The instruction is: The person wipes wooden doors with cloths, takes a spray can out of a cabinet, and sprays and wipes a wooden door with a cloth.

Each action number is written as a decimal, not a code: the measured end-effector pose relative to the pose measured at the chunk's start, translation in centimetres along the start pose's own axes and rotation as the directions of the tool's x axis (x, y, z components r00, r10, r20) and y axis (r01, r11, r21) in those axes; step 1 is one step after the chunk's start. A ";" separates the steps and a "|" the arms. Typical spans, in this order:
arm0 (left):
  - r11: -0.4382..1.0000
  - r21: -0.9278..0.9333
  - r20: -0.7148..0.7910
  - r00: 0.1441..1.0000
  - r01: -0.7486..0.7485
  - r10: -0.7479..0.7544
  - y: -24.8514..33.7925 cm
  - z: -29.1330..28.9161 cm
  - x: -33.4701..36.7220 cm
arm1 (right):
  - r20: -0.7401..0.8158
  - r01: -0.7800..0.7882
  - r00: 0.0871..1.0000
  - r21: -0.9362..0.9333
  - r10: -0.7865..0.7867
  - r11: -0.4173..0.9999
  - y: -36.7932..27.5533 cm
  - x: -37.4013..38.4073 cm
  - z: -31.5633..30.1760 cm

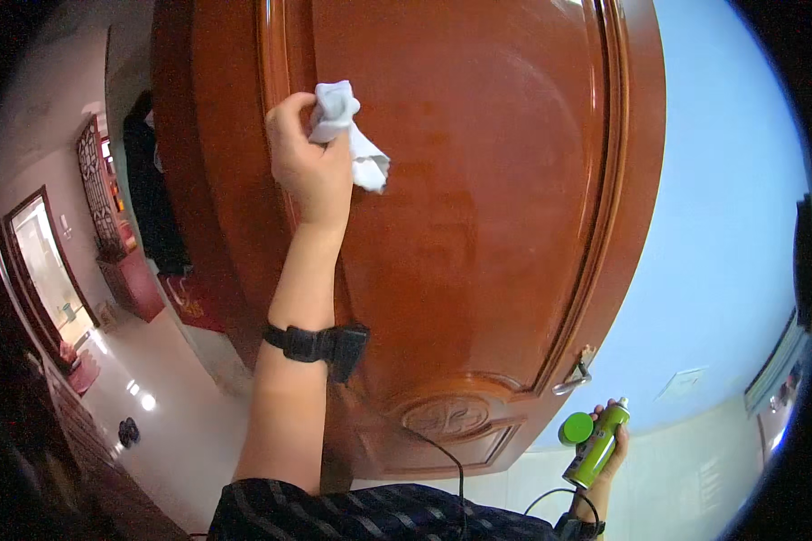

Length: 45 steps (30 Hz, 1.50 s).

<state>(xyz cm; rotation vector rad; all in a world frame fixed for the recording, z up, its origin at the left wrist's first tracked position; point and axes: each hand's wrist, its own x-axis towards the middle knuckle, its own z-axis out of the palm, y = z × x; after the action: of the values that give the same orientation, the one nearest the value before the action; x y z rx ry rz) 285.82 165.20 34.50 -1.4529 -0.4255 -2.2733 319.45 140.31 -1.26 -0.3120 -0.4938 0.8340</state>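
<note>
My left hand [309, 167] is raised high, its fingers closed on a crumpled white cloth [336, 110]. The cloth is at the reddish-brown wooden door [478, 243], near the raised moulding on its left side, and one end hangs below my fingers. Low on the right, my right hand [619, 451] is wrapped round a green spray can [597, 453], tilted with its pale nozzle upward. Beside the can is a round green cap [576, 427]; whether my fingers hold it there I cannot tell.
A metal door handle [572, 379] sticks out at the door's right edge, above the can. Black cables [442, 448] run from the black wrist strap [309, 343]. Dark clothing [149, 180] hangs left of the door. Shoes [129, 433] lie on the shiny floor [167, 397]. A pale blue wall [722, 225] stands right.
</note>
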 end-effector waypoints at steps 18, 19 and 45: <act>0.961 0.198 -0.019 0.980 -0.193 0.200 -1.7 6.9 1.2 | -0.098 0.104 0.988 -0.130 -0.117 0.986 1.1 1.1 0.0; 0.965 0.180 -0.006 0.980 -0.192 0.197 -1.1 7.7 1.5 | -0.088 0.098 0.990 -0.136 -0.110 0.986 1.0 1.5 0.2; 0.884 0.270 0.087 0.924 -0.381 0.372 1.5 13.4 1.2 | -0.105 -0.010 0.994 -0.162 -0.007 0.987 -4.8 4.0 -4.3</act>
<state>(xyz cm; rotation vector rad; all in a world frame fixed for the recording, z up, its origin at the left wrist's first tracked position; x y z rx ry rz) 296.66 169.85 41.19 -1.2980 -0.4154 -1.8010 327.03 140.05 -1.54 -0.5037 -0.4640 0.7762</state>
